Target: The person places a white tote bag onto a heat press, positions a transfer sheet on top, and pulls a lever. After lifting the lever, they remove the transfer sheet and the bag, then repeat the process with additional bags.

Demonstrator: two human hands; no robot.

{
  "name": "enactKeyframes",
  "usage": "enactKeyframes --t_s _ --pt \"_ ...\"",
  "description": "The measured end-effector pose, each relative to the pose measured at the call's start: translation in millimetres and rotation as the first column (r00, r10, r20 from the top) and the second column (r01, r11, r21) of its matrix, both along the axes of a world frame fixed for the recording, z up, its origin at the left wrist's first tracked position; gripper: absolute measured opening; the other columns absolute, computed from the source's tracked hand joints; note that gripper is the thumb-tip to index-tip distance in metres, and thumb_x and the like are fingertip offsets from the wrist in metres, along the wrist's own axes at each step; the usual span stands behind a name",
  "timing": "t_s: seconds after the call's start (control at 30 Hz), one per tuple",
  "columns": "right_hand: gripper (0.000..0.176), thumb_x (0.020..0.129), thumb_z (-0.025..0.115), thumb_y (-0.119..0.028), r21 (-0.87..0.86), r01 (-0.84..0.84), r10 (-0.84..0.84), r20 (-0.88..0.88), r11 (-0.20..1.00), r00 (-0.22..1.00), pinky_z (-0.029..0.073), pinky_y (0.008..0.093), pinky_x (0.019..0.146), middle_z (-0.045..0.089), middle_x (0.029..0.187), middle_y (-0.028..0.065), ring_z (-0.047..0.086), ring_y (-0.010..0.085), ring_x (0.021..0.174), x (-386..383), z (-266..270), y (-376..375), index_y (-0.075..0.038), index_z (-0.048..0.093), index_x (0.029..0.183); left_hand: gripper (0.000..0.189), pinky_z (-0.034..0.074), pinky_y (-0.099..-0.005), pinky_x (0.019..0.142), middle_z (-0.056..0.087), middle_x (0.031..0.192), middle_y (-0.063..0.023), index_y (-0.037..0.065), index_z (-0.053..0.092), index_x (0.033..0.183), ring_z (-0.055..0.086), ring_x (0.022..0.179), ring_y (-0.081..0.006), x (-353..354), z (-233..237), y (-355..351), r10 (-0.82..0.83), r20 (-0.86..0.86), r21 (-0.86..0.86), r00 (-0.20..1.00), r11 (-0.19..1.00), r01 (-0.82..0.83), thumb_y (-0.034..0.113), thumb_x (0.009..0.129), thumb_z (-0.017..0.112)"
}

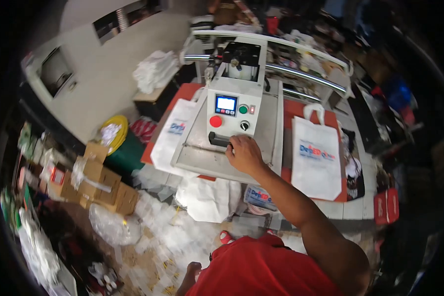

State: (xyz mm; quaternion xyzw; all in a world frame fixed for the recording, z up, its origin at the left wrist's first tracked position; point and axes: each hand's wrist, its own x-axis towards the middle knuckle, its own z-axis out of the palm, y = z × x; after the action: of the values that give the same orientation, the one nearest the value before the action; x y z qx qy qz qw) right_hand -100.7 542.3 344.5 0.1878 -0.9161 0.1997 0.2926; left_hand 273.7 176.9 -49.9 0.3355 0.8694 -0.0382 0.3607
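At frame centre your right hand point(244, 154) sits on the handle point(218, 140) of the press point(264, 126), with a tote bag point(316, 160) to its right and a second bag point(174, 134) to its left.

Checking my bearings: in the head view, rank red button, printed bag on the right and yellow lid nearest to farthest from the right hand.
1. red button, on the panel, just up-left of the right hand gripping the handle.
2. printed bag, to its right.
3. yellow lid, far left.

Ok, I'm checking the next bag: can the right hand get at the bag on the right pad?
Probably yes: the right hand grips the press handle just beside it, and the bag lies uncovered with nothing between.
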Motion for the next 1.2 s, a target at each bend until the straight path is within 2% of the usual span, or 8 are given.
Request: enactKeyframes --t_s 0.13,0.2,0.33,0.53,0.73,0.87,0.93,1.2 --pt "0.042 0.085 0.063 -0.044 0.116 0.280 -0.296 0.164 0.953 0.941 0.047 0.0446 0.072 0.063 0.086 0.0134 0.062 0.0300 0.087 41.6 4.2 79.8 -0.003 0.064 0.094 0.014 0.055 -0.0396 0.067 0.069 0.077 -0.0060 0.015 0.069 0.076 0.067 0.073 -0.0260 -59.3 -74.9 -20.0 0.383 0.154 0.190 0.911 0.893 -0.407 0.025 0.067 0.071" --pt "0.049 0.084 0.062 -0.052 0.146 0.331 -0.359 0.265 0.932 0.895 0.047 0.0465 0.075 0.063 0.093 0.0138 0.061 0.0311 0.091 57.4 12.6 97.3 -0.004 0.065 0.095 0.013 0.055 -0.0394 0.062 0.067 0.068 -0.0088 0.014 0.068 0.077 0.066 0.064 -0.0273 -91.0 -74.6 -29.7 0.892 0.414 0.243 0.184 0.086 -0.966 0.023 0.068 0.071" --pt "0.053 0.083 0.062 -0.055 0.148 0.412 -0.436 0.218 0.899 0.873 0.046 0.0474 0.078 0.064 0.098 0.0134 0.060 0.0315 0.094 89.7 9.2 148.4 -0.004 0.066 0.094 0.022 0.055 -0.0346 0.049 0.070 0.084 -0.0113 0.006 0.063 0.102 0.068 0.064 -0.0196 -157.7 -62.3 -16.7 0.668 -0.038 0.523 0.743 0.647 -0.555 0.015 0.082 0.067" --pt "0.049 0.080 0.064 -0.053 0.131 0.538 -0.554 0.185 0.833 0.812 0.043 0.0483 0.082 0.066 0.095 0.0096 0.059 0.0295 0.096 118.0 -1.7 218.0 -0.007 0.068 0.095 0.021 0.056 -0.0310 0.058 0.070 0.083 -0.0121 -0.001 0.064 0.100 0.068 0.066 -0.0188 -182.4 -46.7 57.4 0.864 0.214 0.458 0.457 0.325 -0.828 0.013 0.085 0.058" --pt "0.033 0.076 0.070 -0.037 0.080 0.613 -0.618 0.124 0.786 0.776 0.046 0.0447 0.079 0.066 0.086 0.0106 0.059 0.0319 0.087 136.3 -3.9 258.8 -0.005 0.066 0.086 0.021 0.056 -0.0340 0.066 0.070 0.088 -0.0140 0.001 0.064 0.096 0.069 0.071 -0.0231 -175.3 -9.4 94.7 0.774 0.125 0.452 0.621 0.512 -0.730 0.017 0.084 0.059" --pt "0.021 0.073 0.072 -0.022 -0.020 0.564 -0.562 0.045 0.826 0.826 0.046 0.0447 0.081 0.066 0.088 0.0121 0.059 0.0336 0.087 141.6 -10.3 272.3 -0.006 0.065 0.085 0.015 0.055 -0.0374 0.076 0.068 0.095 -0.0133 0.005 0.066 0.090 0.067 0.091 -0.0270 -200.6 -7.6 78.5 0.219 -0.277 0.379 0.936 0.920 -0.103 0.018 0.084 0.063" --pt "0.017 0.073 0.071 -0.012 -0.077 0.526 -0.527 0.015 0.847 0.850 0.045 0.0447 0.083 0.066 0.088 0.0126 0.060 0.0344 0.087 142.5 -10.0 273.1 -0.005 0.064 0.086 0.020 0.053 -0.0373 0.086 0.069 0.099 -0.0126 0.005 0.067 0.097 0.067 0.096 -0.0276 -206.7 36.0 84.8 0.640 0.156 0.643 0.752 0.512 -0.569 0.023 0.087 0.064" --pt "0.022 0.081 0.062 0.000 -0.027 0.722 -0.720 0.066 0.691 0.691 0.043 0.0466 0.095 0.060 0.115 0.0208 0.055 0.0404 0.108 141.8 -21.7 269.5 0.003 0.064 0.103 0.012 0.054 -0.0324 0.064 0.069 0.076 -0.0104 0.003 0.067 0.087 0.068 0.066 -0.0246 -370.6 243.4 90.0 0.399 0.312 0.680 0.862 0.540 -0.496 0.014 0.086 0.062"
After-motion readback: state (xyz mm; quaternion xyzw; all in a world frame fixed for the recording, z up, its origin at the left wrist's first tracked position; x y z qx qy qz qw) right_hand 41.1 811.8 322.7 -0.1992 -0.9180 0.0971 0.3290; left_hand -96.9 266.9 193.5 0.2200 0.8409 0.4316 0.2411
